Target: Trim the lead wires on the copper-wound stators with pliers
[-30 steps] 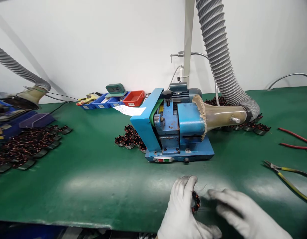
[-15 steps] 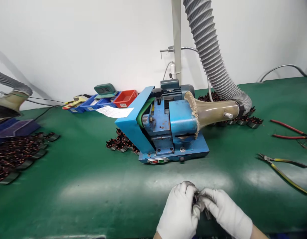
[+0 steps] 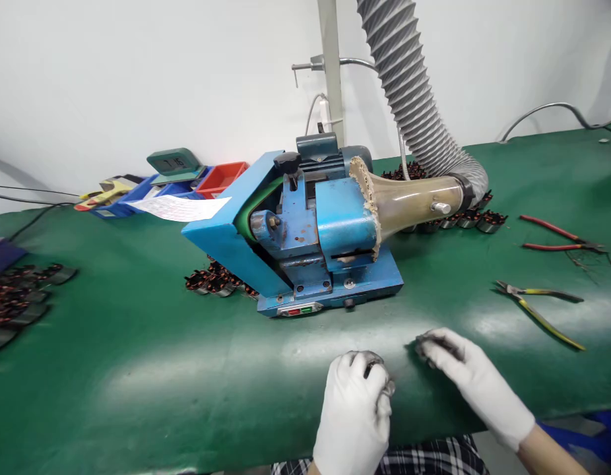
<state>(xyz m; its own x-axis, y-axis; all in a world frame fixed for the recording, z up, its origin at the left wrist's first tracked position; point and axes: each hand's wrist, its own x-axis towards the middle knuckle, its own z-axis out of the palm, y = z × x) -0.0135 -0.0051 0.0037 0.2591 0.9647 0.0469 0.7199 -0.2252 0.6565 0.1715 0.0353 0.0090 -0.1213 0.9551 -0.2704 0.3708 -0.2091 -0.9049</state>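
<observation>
My left hand (image 3: pixel 355 409), in a white glove with dirty fingertips, is closed around a small dark part (image 3: pixel 369 371) over the front of the bench. The fingers cover most of it; what shows resembles the motor stators (image 3: pixel 221 285) on the bench. To its right, my gloved right hand (image 3: pixel 451 359) is apart from it, fingers bent and tips drawn together low over the green surface. Anything between those tips is hidden. Nearest to this hand lie cutting pliers with yellow handles (image 3: pixel 538 307), jaws pointing left.
A blue belt grinder (image 3: pixel 305 244) stands mid-bench, joined to a grey extraction hose (image 3: pixel 404 86). Red-handled pliers (image 3: pixel 557 239) lie at right. More stators (image 3: pixel 491 221) sit behind the grinder. Blue bins (image 3: pixel 137 198), a red bin (image 3: pixel 221 178) and a scale (image 3: pixel 173 161) stand back left.
My hands were together on the part; the right has moved away to the right, while the left keeps hold. The view has shifted, so the bench things appear further left.
</observation>
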